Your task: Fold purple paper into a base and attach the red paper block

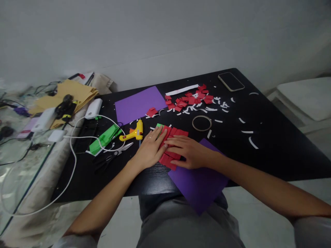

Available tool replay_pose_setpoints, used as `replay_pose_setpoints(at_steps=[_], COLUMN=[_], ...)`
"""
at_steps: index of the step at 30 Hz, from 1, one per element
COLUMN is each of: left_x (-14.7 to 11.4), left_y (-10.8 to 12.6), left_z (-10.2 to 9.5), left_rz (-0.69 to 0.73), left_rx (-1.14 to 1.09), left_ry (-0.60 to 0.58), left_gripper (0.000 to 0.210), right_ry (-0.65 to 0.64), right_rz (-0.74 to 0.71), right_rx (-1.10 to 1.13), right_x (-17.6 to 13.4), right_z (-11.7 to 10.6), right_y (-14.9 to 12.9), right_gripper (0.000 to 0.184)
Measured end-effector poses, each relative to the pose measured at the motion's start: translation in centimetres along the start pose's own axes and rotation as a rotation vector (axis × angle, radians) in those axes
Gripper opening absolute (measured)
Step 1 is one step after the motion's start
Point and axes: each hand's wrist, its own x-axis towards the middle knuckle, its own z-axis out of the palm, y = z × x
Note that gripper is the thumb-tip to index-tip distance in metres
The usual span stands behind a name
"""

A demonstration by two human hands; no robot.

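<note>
Red paper pieces (169, 160) lie layered in a block at the front of the black table, with a bit of green paper (160, 126) at the far left corner. My left hand (151, 148) rests on the left side of this block, fingers stretched out. Flat across its right side lies my right hand (190, 151), fingers extended and touching the red paper. Under my right forearm a purple sheet (199, 186) hangs over the table's front edge. Part of the red block is hidden beneath both hands.
Left of my hands are a yellow glue gun (134, 131), scissors (113, 155) and folded green paper (104, 139). Behind lie another purple sheet (141, 103), red scraps (192, 100), white strips and a ring (201, 123). A phone (231, 81) sits far right; a white cable (74, 155) loops left.
</note>
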Motion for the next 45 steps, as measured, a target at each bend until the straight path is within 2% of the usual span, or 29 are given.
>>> replay_pose_setpoints(at_steps=[6,11,16,23,26,29,30,34,45], left_x=[-0.4,-0.5,-0.3,-0.5,-0.5,-0.4,-0.4,-0.4,-0.3], left_y=[-0.6,0.0,0.4,0.2,0.3,0.3,0.3,0.3,-0.2], left_z=[-0.5,-0.1,0.6,0.9,0.8,0.7,0.7,0.5,0.3], left_rz=[0.008,-0.022,-0.011,-0.022,-0.017,-0.015,-0.017,-0.017,0.019], left_rx=[-0.055,0.023,0.068,0.095,0.112,0.120,0.120,0.125,0.115], left_ry=[0.028,0.039,0.027,0.003,-0.006,-0.012,-0.015,-0.043,-0.030], left_gripper=[0.050,0.056,0.062,0.065,0.067,0.068,0.068,0.071,0.072], right_ry=[0.003,0.034,0.051,0.031,0.004,0.024,0.032,0.026,-0.029], right_rz=[0.017,0.029,0.053,0.141,0.156,0.160,0.161,0.112,0.066], right_rx=[0.021,-0.031,-0.063,-0.032,-0.043,-0.054,-0.062,-0.123,-0.094], right_x=[0.2,0.0,-0.3,0.2,0.4,0.4,0.4,0.2,-0.6], right_z=[-0.7,-1.5,-1.3,-1.1,-1.1,-0.8,-0.6,0.1,0.2], right_y=[0.5,1.2,1.8,0.2,-0.3,-0.5,-0.4,-0.1,1.1], right_gripper=[0.031,0.038,0.044,0.033,0.038,0.053,0.052,0.025,0.029])
